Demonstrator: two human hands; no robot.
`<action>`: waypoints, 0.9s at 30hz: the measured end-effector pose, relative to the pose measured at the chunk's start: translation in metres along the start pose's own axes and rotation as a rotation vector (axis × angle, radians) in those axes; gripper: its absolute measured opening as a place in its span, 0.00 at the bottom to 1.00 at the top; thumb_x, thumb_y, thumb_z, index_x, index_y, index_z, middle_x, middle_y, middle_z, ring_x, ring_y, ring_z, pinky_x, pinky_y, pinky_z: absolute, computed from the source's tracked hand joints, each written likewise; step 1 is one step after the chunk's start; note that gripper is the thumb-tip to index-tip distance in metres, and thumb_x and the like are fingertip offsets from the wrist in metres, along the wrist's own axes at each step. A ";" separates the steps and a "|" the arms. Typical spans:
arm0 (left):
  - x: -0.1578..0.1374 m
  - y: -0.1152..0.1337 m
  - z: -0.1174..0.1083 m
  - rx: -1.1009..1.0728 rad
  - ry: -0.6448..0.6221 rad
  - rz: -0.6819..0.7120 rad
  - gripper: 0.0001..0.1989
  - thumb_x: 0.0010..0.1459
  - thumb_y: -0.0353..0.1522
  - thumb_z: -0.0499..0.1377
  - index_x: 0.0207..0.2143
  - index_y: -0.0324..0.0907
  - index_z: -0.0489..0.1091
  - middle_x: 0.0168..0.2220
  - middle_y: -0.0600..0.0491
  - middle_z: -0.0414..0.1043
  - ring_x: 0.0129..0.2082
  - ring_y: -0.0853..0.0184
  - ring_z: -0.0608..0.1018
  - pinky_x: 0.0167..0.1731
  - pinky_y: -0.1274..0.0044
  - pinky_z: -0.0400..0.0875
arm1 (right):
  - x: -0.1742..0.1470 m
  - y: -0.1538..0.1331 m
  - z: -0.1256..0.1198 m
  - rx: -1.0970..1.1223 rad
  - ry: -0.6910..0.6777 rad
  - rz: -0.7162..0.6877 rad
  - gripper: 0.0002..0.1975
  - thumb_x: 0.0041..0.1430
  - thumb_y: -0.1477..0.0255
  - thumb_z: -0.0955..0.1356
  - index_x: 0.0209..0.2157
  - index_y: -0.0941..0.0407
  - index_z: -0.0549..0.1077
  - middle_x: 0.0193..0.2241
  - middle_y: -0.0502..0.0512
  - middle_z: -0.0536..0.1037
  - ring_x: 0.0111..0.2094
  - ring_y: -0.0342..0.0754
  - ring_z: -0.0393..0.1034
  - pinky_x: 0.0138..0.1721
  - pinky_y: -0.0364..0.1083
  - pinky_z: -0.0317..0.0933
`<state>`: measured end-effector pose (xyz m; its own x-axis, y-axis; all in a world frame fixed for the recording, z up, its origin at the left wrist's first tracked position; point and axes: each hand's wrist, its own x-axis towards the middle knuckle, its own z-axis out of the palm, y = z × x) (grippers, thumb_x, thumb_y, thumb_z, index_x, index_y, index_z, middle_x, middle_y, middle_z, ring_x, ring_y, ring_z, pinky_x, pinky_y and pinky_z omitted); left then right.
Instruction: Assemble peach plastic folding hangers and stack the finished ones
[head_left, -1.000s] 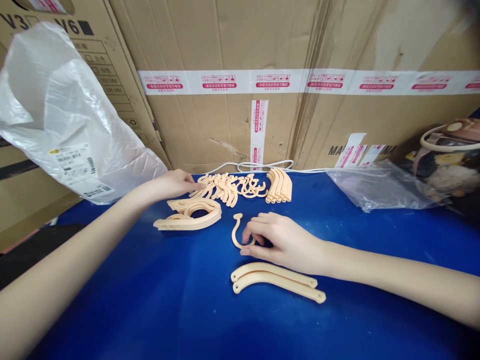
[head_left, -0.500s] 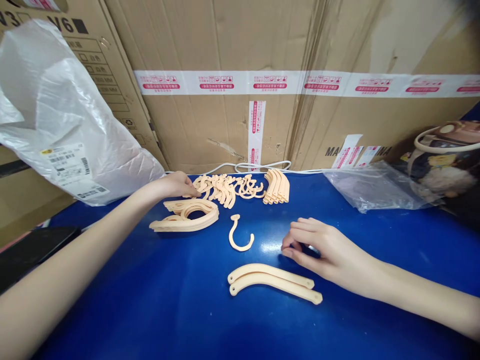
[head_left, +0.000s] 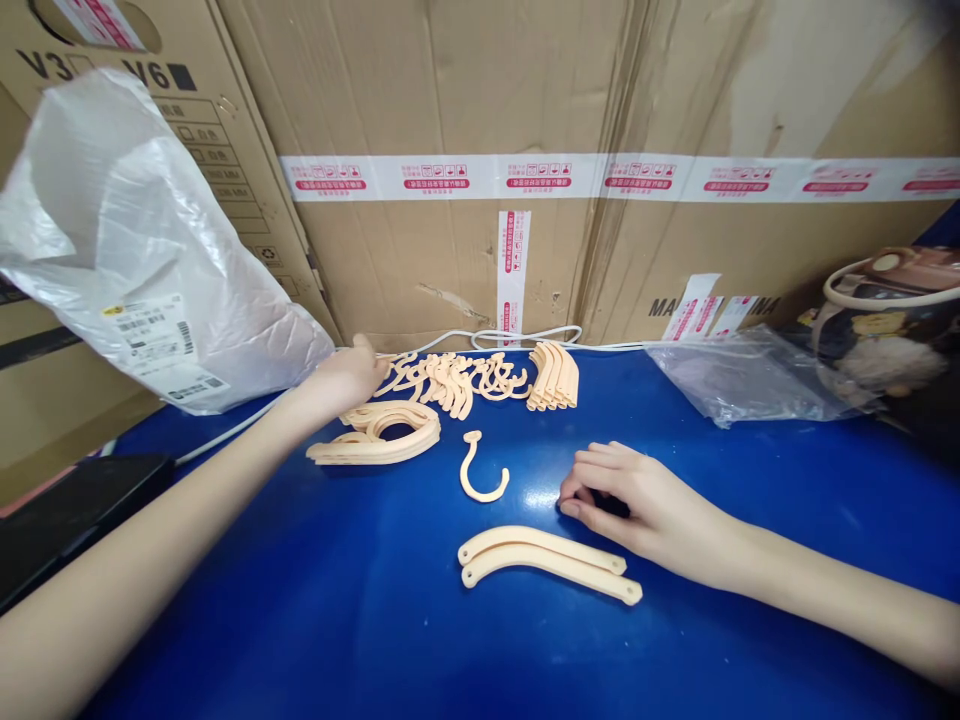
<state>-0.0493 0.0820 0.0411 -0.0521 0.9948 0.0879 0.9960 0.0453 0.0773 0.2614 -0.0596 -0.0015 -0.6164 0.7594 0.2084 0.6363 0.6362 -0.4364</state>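
Note:
My right hand (head_left: 637, 500) rests on the blue table (head_left: 315, 600), fingers curled and holding nothing, just right of a single peach plastic hook (head_left: 480, 470). Two curved peach hanger arms (head_left: 547, 565) lie side by side in front of that hand. My left hand (head_left: 349, 375) reaches to the left end of a pile of small hooks (head_left: 450, 378) at the back; whether it grips one is hidden. Below it lies a stack of curved hanger parts (head_left: 379, 435). A neat bundle of arms (head_left: 555, 375) stands right of the hooks.
Large taped cardboard boxes (head_left: 525, 180) wall off the back. A white plastic bag (head_left: 135, 260) leans at the left, a clear bag (head_left: 750, 380) and a printed box (head_left: 892, 320) at the right. A white cable (head_left: 525, 335) runs along the back edge; a black object (head_left: 67, 510) lies far left.
My right hand let go of the single hook and drew back to the right. My left hand shifted slightly left and back at the hook pile.

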 end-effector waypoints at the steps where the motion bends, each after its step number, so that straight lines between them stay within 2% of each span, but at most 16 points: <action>1: -0.005 0.001 -0.004 0.006 0.040 0.010 0.21 0.58 0.35 0.46 0.48 0.29 0.61 0.36 0.33 0.74 0.36 0.49 0.77 0.29 0.70 0.64 | 0.000 0.000 -0.001 -0.004 0.006 -0.001 0.07 0.65 0.72 0.63 0.32 0.54 0.70 0.28 0.48 0.73 0.32 0.46 0.64 0.38 0.47 0.55; 4: -0.024 0.006 -0.015 0.009 0.167 0.066 0.19 0.61 0.32 0.42 0.51 0.32 0.56 0.38 0.37 0.73 0.37 0.52 0.77 0.32 0.70 0.65 | 0.000 -0.002 -0.008 0.025 0.027 0.021 0.07 0.64 0.71 0.63 0.32 0.53 0.71 0.29 0.49 0.74 0.33 0.46 0.65 0.39 0.48 0.55; 6: -0.042 0.015 -0.017 -0.009 0.256 0.130 0.16 0.62 0.31 0.42 0.51 0.36 0.55 0.37 0.42 0.73 0.35 0.56 0.76 0.32 0.72 0.65 | 0.002 -0.006 -0.011 0.155 0.037 0.100 0.07 0.64 0.67 0.64 0.33 0.53 0.71 0.30 0.50 0.74 0.33 0.47 0.65 0.39 0.47 0.56; 7: -0.053 0.022 -0.016 -0.050 0.336 0.230 0.14 0.62 0.31 0.42 0.49 0.37 0.56 0.34 0.45 0.72 0.33 0.58 0.76 0.31 0.73 0.65 | 0.004 -0.008 -0.012 0.274 0.044 0.161 0.08 0.64 0.65 0.64 0.36 0.53 0.72 0.31 0.51 0.75 0.34 0.47 0.66 0.38 0.47 0.57; 9: -0.076 0.036 -0.009 -0.128 0.480 0.452 0.10 0.63 0.29 0.43 0.45 0.38 0.57 0.30 0.50 0.70 0.29 0.62 0.75 0.29 0.75 0.66 | 0.010 -0.012 -0.012 0.620 0.055 0.308 0.16 0.63 0.57 0.62 0.44 0.54 0.69 0.33 0.54 0.76 0.33 0.47 0.67 0.37 0.47 0.59; 11: -0.099 0.051 0.002 -0.162 0.601 0.680 0.09 0.63 0.25 0.43 0.44 0.38 0.57 0.32 0.50 0.70 0.29 0.65 0.75 0.29 0.76 0.67 | 0.016 -0.016 -0.010 1.019 0.043 0.435 0.26 0.64 0.51 0.57 0.53 0.56 0.62 0.35 0.57 0.77 0.31 0.47 0.68 0.34 0.47 0.61; 13: -0.116 0.061 0.013 -0.169 0.679 0.939 0.10 0.63 0.22 0.42 0.44 0.38 0.57 0.31 0.52 0.69 0.29 0.67 0.74 0.30 0.77 0.69 | 0.021 -0.017 -0.007 1.319 0.013 0.483 0.29 0.64 0.49 0.54 0.54 0.57 0.59 0.35 0.60 0.77 0.29 0.46 0.68 0.30 0.45 0.62; 15: -0.127 0.067 0.021 -0.131 0.665 1.115 0.10 0.63 0.21 0.42 0.44 0.37 0.57 0.30 0.51 0.68 0.28 0.67 0.72 0.29 0.77 0.69 | 0.022 -0.015 -0.004 1.451 -0.006 0.467 0.27 0.65 0.50 0.55 0.50 0.58 0.63 0.33 0.60 0.77 0.27 0.44 0.68 0.28 0.42 0.61; 18: -0.130 0.067 0.026 -0.123 0.624 1.200 0.11 0.64 0.21 0.40 0.44 0.36 0.58 0.31 0.50 0.68 0.27 0.67 0.70 0.28 0.76 0.69 | 0.017 -0.012 -0.002 1.428 0.004 0.436 0.19 0.65 0.56 0.62 0.41 0.59 0.69 0.29 0.56 0.77 0.24 0.40 0.65 0.25 0.39 0.61; 23: -0.125 0.062 0.032 -0.149 0.557 1.220 0.10 0.66 0.22 0.41 0.44 0.36 0.58 0.35 0.48 0.69 0.31 0.66 0.72 0.32 0.75 0.71 | 0.010 -0.010 -0.002 1.312 0.060 0.422 0.10 0.58 0.66 0.70 0.34 0.59 0.73 0.29 0.52 0.76 0.24 0.37 0.66 0.27 0.38 0.62; 25: -0.127 0.062 0.035 -0.199 0.504 1.190 0.09 0.65 0.23 0.42 0.43 0.37 0.59 0.35 0.48 0.69 0.31 0.65 0.72 0.31 0.75 0.71 | 0.010 -0.010 -0.001 1.271 0.075 0.403 0.09 0.57 0.67 0.71 0.32 0.59 0.74 0.27 0.50 0.75 0.24 0.37 0.66 0.28 0.38 0.62; 27: -0.131 0.064 0.035 -0.268 0.416 1.124 0.09 0.63 0.23 0.43 0.44 0.38 0.59 0.38 0.47 0.69 0.35 0.64 0.73 0.35 0.73 0.71 | 0.011 -0.009 0.000 1.199 0.106 0.373 0.09 0.57 0.67 0.71 0.31 0.59 0.74 0.25 0.50 0.75 0.25 0.38 0.66 0.29 0.38 0.62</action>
<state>0.0234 -0.0424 -0.0005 0.7577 0.3611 0.5436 0.4580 -0.8876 -0.0489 0.2488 -0.0574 0.0048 -0.4144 0.9085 -0.0537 -0.0909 -0.1000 -0.9908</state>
